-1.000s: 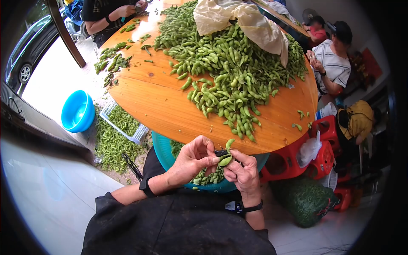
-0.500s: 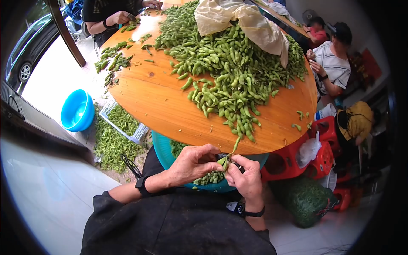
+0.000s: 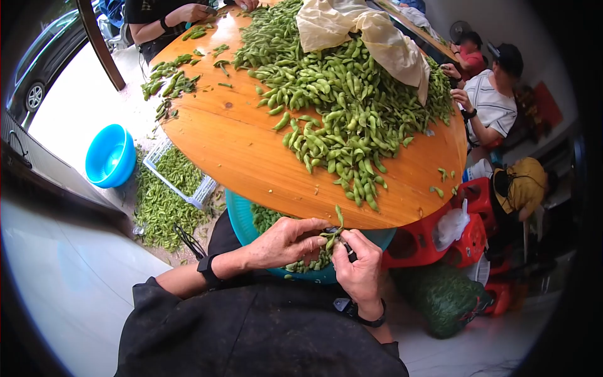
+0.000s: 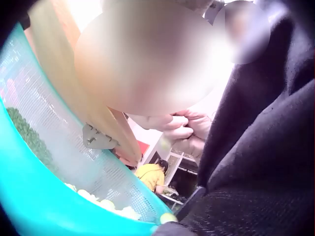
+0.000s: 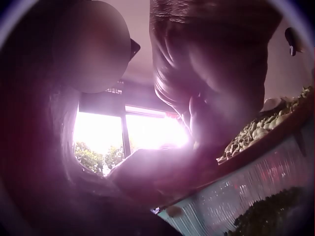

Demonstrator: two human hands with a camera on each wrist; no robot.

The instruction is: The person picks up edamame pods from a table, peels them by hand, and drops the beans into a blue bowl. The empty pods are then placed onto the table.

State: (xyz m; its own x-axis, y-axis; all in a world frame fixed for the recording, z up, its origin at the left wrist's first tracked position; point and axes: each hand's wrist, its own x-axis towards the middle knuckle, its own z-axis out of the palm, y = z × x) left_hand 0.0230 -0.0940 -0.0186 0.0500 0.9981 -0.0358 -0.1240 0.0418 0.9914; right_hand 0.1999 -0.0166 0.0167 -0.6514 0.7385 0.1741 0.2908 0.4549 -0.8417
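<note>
Both hands meet over the teal basin (image 3: 235, 220), just off the table's near edge. Between their fingertips is a green soybean pod (image 3: 339, 217), one end pointing up toward the table. My left hand (image 3: 282, 242) pinches it from the left, thumb under the forefinger. From the right, my right hand (image 3: 359, 267) pinches at the same spot with thumb and forefinger. Something small and dark shows among the right fingers; I cannot tell what it is. Shelled green beans (image 3: 308, 264) lie in the basin below. In the right wrist view the right hand (image 5: 216, 64) is dark against the window.
A large heap of soybean pods (image 3: 352, 100) covers much of the round wooden table (image 3: 220, 144), with a cream cloth (image 3: 389, 50) on top. At left are a blue basin (image 3: 111, 156) and a white crate (image 3: 204, 188) among pods. Red stools (image 3: 411, 242) and a green net sack (image 3: 440, 298) stand right.
The pod between the fingertips has shifted and stands more upright. My right hand has turned slightly, and the left has stayed at the pod. The view has tilted a little.
</note>
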